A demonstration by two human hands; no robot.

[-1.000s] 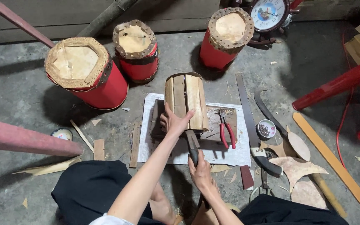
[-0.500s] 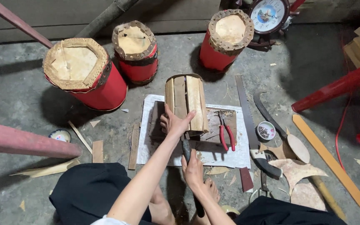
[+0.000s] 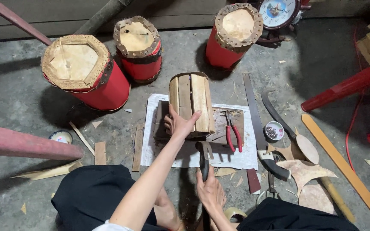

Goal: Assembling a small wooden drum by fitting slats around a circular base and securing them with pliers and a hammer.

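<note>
The left hand (image 3: 180,123) presses down on the near end of an unfinished barrel-shaped drum shell of pale wooden staves (image 3: 191,105), its fingers (image 3: 193,116) spread and curled over the rim, grasping the wood. The shell lies on its side on a dark wooden board (image 3: 223,128), which rests on a white sheet (image 3: 240,156) on the grey concrete floor (image 3: 13,98). Its long axis runs straight away from the person, so the open end faces the body.

The right hand (image 3: 210,193) sits nearer the body, directly below the shell, clenched around the dark handle of a hammer-like tool (image 3: 204,159) whose head points up toward the shell's near rim, just short of it. The left hand is the one touching the shell; the right is a little apart.

Counted: one stave shell, three finished red drums with tan hide heads (image 3: 80,70), standing upright beyond it. Right of the board lie one pair of red-handled pliers (image 3: 233,133), one long hand saw (image 3: 253,117), one curved dark blade (image 3: 277,113), and one small round tin (image 3: 273,130). A round clock (image 3: 279,10) leans by the wall.
</note>
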